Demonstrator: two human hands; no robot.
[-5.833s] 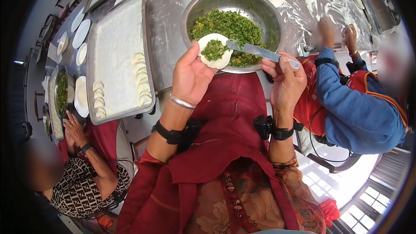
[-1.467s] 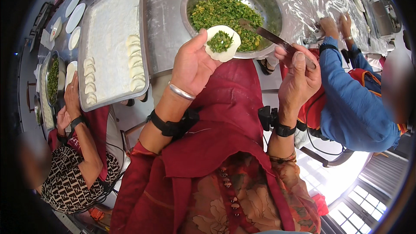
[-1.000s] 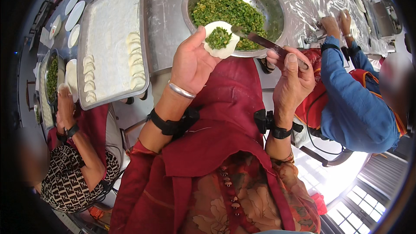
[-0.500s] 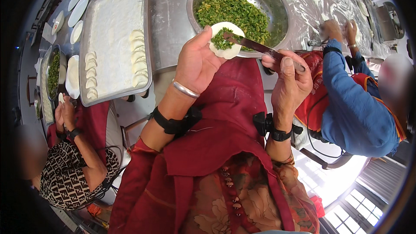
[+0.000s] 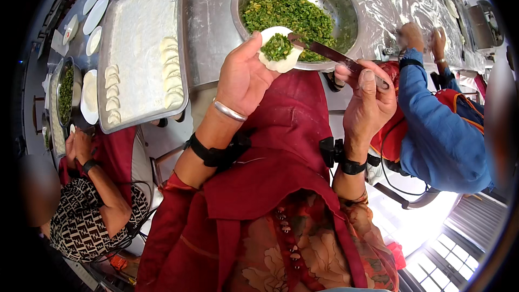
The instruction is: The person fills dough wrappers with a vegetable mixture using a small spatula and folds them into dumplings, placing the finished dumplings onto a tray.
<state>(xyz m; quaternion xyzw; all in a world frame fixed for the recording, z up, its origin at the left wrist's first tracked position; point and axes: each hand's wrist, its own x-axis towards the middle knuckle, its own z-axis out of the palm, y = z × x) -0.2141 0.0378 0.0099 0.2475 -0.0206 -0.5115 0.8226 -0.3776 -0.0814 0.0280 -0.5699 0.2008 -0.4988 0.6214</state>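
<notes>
While your loosely curled left hand (image 5: pixel 242 80) is holding a likely soft, tearable dough wrapper (image 5: pixel 280 65), best supported near its rim, your closed right hand (image 5: pixel 371 97) is pinching a spatula (image 5: pixel 333 56).

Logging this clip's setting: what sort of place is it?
Probably a communal kitchen or food workshop: a large metal table streaked with what looks like flour, a wide steel bowl of chopped green filling, and a tray bearing rows of dumplings.
</notes>
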